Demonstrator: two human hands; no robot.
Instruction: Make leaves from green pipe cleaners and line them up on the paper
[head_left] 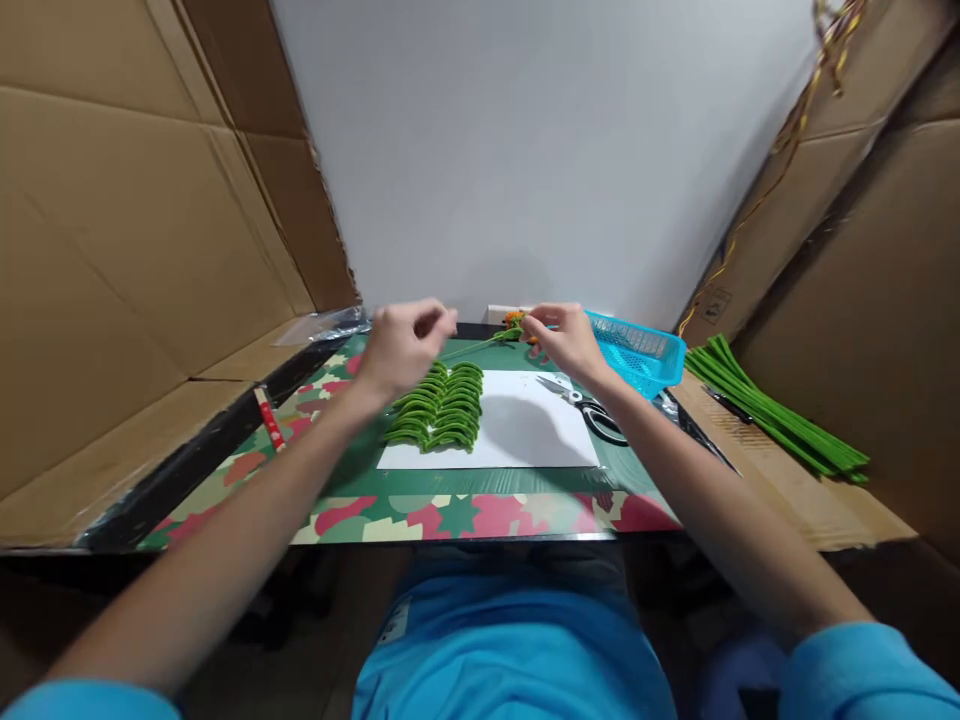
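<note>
Both my hands are raised over the far part of the table, holding a thin green pipe cleaner (480,346) stretched between them. My left hand (401,348) pinches its left end with curled fingers. My right hand (566,340) pinches the right end, where a small green and orange piece (514,325) sits. Below them two rows of bent green pipe-cleaner leaves (442,408) lie on a white sheet (525,430).
Scissors (589,405) lie right of the sheet, beside a blue plastic basket (645,350). A bundle of straight green pipe cleaners (772,415) rests on cardboard at the right. A red pen-like stick (268,418) lies at the left of the patterned mat (465,512). Cardboard walls stand on both sides.
</note>
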